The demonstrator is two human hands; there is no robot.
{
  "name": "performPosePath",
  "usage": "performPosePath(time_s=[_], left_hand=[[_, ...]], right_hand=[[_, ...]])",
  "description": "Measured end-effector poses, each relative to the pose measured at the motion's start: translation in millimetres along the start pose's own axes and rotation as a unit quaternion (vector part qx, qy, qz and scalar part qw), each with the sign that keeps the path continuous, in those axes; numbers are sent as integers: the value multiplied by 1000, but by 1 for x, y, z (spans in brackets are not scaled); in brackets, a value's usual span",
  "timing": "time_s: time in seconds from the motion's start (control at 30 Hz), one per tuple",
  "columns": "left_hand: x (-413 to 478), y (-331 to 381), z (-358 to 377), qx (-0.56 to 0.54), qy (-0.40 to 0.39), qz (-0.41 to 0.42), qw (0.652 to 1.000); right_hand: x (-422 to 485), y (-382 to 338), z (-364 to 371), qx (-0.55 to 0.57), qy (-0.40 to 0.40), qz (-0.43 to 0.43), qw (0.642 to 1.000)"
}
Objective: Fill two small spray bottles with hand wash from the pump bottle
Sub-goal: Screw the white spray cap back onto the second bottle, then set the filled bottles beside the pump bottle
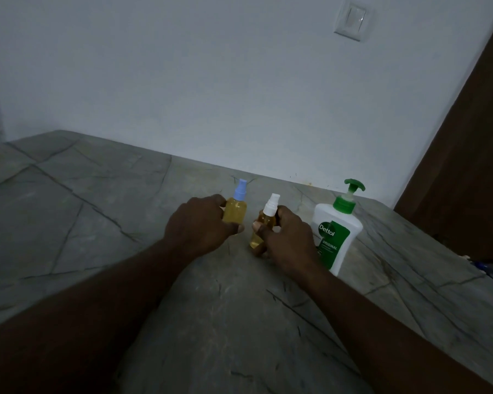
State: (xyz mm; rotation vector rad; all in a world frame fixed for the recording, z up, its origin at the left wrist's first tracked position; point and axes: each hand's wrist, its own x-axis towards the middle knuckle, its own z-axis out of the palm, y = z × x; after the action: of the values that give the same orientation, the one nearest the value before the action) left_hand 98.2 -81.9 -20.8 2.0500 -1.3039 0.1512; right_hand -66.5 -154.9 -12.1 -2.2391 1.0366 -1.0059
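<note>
Both small bottles look full of amber liquid, heads screwed on. My left hand [199, 226] curls round the blue-topped spray bottle [235, 209], upright on the stone counter [97, 194]; my right hand [285, 237] grips the white-topped spray bottle [265, 223], which leans a little (whether its base rests on the stone I can't tell, my fingers hide it). The pump bottle [336, 237] stands just beside my right hand, green pump up. Risks as I judge them: the tilted bottle could topple if I let go carelessly; a spray head not fully tightened could weep soap; my right wrist could knock the pump bottle on withdrawal. Light is dim, so seals are hard to check.
</note>
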Motion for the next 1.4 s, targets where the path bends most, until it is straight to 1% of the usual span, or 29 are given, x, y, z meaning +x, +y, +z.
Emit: performPosePath(time_s=[0.23, 0.63, 0.83, 0.93, 1.03, 1.1, 1.13, 1.17, 1.27, 1.33, 1.4], left_hand=[[1, -1, -8, -28, -12, -2, 1000], [-2, 1, -10, -25, -35, -6, 999], [-1, 0, -8, -41, -62, -5, 997], [-4, 2, -7, -56, -34, -17, 998], [-11, 10, -16, -73, 48, -23, 996], [-18, 17, -23, -67, 105, 3, 992], [-22, 20, -25, -61, 117, 24, 991], [-26, 21, -26, -54, 112, 49, 991], [-36, 26, -20, -13, 45, 131, 990], [-41, 34, -11, -14, 8, 156, 988], [-46, 49, -2, -36, -25, 171, 984]], right_hand=[[11, 1, 10, -8, 2, -9, 1000], [9, 8, 12, 18, -7, 0, 1000], [0, 13, 3, 14, 32, 18, 999], [-11, 16, -4, 6, 24, 21, 999], [-24, 20, -17, 10, 23, 18, 1000], [-35, 22, -26, 8, 23, 12, 1000], [-41, 23, -30, 2, 24, 5, 1000], [-46, 24, -33, -1, 31, -3, 1000], [-56, 30, -44, 0, 73, -21, 997], [-61, 36, -52, -25, 104, -23, 994], [-65, 42, -62, -29, 139, -3, 990]])
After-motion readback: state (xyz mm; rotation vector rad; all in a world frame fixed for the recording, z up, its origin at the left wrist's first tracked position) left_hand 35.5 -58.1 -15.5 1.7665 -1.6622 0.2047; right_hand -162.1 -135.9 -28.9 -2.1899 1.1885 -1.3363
